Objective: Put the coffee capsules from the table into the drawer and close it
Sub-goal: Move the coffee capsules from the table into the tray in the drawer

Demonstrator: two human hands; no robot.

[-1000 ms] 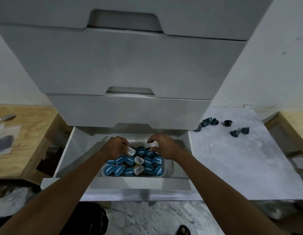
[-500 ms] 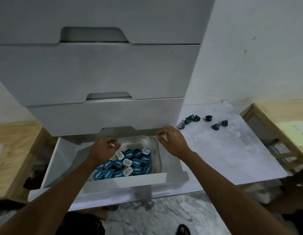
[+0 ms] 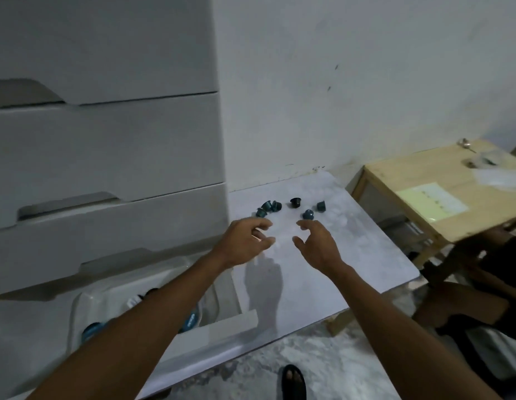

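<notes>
Several dark teal coffee capsules (image 3: 269,207) lie in a loose group at the back of the white marble-look table (image 3: 352,264), with one black capsule (image 3: 295,202) among them. My left hand (image 3: 245,241) hovers just in front of the left cluster, fingers curled and apart, holding nothing. My right hand (image 3: 317,243) hovers beside it, open, its fingertips close to a teal capsule (image 3: 308,214). The bottom drawer (image 3: 222,327) stands pulled out at lower left. A clear tray (image 3: 78,301) of blue-lidded capsules lies inside it, mostly hidden by my left forearm.
A tall white drawer unit (image 3: 106,157) fills the left side, its upper drawers shut. A wooden table (image 3: 441,203) with papers and a spoon stands to the right. A sandalled foot (image 3: 293,381) shows on the marble floor below. Dark shapes sit under the wooden table.
Both hands have left the drawer tray and moved right and up over the table, to just in front of the loose capsules. The view has swung right.
</notes>
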